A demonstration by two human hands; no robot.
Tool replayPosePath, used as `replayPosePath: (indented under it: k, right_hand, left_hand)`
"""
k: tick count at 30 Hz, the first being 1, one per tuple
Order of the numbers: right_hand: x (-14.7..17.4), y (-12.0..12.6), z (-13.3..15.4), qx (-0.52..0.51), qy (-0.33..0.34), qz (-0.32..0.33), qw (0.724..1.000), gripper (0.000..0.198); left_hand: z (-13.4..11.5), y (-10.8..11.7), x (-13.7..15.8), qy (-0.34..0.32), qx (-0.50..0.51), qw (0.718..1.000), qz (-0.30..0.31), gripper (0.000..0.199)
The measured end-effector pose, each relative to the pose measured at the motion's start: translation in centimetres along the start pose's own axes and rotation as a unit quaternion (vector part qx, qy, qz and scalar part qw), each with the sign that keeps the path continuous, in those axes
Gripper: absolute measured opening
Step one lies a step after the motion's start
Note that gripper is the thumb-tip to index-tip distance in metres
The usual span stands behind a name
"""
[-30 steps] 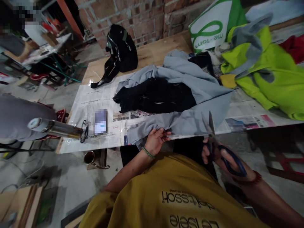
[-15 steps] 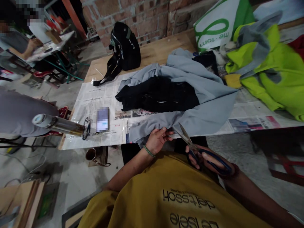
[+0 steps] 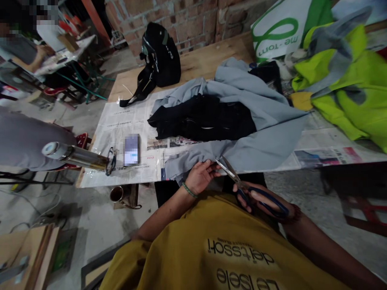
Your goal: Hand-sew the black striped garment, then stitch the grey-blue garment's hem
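A grey cloth garment (image 3: 272,141) lies spread over the newspaper near the table's front edge, with a black piece of clothing (image 3: 202,119) heaped on top of it. My left hand (image 3: 199,176) pinches the near edge of the grey cloth, thumb and fingers closed together. In my right hand (image 3: 256,199) are blue-handled scissors (image 3: 231,171), with fingers through the loops. The blades are slightly parted and point up-left, their tips close beside my left fingertips at the cloth edge. Whether the blades have cloth between them is hard to make out.
On the newspaper-covered table (image 3: 101,137) stand a phone (image 3: 131,155), glasses (image 3: 111,161) and a flask (image 3: 75,156) at the left. Behind are a black bag (image 3: 165,58) and a green-white bag (image 3: 278,34). Yellow clothing (image 3: 341,92) lies right; a mug (image 3: 117,194) is below the edge.
The scissors have moved left, closer to my left fingers, and their blades have come nearer together. My left hand keeps its hold on the grey cloth.
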State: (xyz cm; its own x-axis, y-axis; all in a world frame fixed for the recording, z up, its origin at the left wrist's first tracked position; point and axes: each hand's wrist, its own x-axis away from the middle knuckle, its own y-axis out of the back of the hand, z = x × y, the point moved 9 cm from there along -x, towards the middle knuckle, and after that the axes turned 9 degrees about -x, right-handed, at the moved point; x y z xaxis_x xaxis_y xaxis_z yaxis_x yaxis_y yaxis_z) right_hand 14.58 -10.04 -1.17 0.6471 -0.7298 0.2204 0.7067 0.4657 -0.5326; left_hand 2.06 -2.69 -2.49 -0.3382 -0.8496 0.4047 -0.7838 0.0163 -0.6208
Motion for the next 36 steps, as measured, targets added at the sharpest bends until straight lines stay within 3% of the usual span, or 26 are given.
replayPosePath:
  k: [6,14,29,36]
  right_hand:
    - [0.0,-0.1,0.3,0.023,0.007,-0.01,1.0,0.04]
    - [-0.2,-0.4,0.4,0.025,-0.003,0.012,1.0,0.042]
    - [-0.8,-0.3,-0.1,0.012,-0.011,-0.049,0.999,0.047]
    - [-2.5,-0.3,1.1,-0.001,0.058,-0.121,0.991,0.044]
  left_hand:
    - [-0.1,-0.1,0.0,-0.01,0.023,1.0,0.019,0.012]
    - [0.0,-0.3,0.1,-0.037,-0.045,0.998,-0.016,0.02]
    - [0.6,-0.1,0.1,-0.068,-0.092,0.993,-0.039,0.03]
    - [1.9,-0.2,0.2,-0.052,-0.256,0.965,-0.036,0.028]
